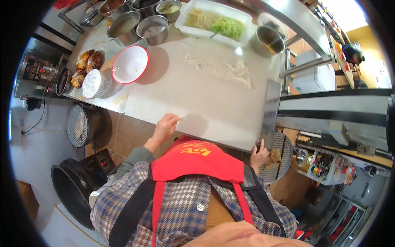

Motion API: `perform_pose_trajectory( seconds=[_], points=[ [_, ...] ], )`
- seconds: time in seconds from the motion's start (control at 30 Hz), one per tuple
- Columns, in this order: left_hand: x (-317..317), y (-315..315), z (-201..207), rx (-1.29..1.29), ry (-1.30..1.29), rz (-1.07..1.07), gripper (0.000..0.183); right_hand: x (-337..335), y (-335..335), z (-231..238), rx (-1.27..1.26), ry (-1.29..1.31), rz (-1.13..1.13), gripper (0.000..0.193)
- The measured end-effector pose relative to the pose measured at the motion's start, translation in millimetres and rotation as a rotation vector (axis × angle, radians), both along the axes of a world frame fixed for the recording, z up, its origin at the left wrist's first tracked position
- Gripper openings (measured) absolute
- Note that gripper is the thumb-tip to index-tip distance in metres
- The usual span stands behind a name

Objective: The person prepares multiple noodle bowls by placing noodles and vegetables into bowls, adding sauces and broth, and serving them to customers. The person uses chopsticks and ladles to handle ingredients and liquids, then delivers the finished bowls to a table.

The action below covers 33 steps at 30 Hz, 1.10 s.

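Observation:
My left hand [165, 126] is over the near edge of the pale worktop [164, 96], its fingers drawn together at the tips. Whether anything small is between them cannot be seen. At the near right corner, my right hand [259, 157] closes round a dark handle, mostly hidden by the fingers. From it a large knife [270, 109] with a long, broad metal blade runs away from me along the worktop's right edge. A thin, wrinkled, whitish sheet that looks like dough [230, 71] lies towards the far side, apart from both hands.
At the far left stand several metal pots [153, 31], a red-rimmed white bowl [130, 64], a plastic-wrapped white tub [94, 84] and bagged brown food [87, 61]. A white tray [193, 31] of shredded vegetables and a pot [267, 41] are at the back. A metal rack [306, 64] borders the right.

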<state>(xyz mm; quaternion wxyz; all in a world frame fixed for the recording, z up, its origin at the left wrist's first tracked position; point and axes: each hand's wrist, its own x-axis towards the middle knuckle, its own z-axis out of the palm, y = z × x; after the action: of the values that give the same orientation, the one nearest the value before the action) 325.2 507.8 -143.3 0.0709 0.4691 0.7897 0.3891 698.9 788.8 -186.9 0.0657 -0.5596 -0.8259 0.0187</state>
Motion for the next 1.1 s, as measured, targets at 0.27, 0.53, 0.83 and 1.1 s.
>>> perform_pose_trajectory(
  seconds=[0.27,0.53,0.83,1.1],
  points=[
    [13,1,14,0.023,-0.148,0.25,0.02,-250,122,22,0.062,0.184,0.919,0.082],
    [12,-58,20,0.018,-0.113,0.48,0.014,-386,160,31,-0.097,-0.207,0.986,0.032],
    [-63,-88,-1,0.136,-0.391,0.581,0.012,-466,55,155,-0.625,0.624,0.787,0.029],
    [-166,-160,1,0.099,-0.538,0.409,0.014,-567,-59,180,-1.322,1.172,0.764,0.033]
  ],
)
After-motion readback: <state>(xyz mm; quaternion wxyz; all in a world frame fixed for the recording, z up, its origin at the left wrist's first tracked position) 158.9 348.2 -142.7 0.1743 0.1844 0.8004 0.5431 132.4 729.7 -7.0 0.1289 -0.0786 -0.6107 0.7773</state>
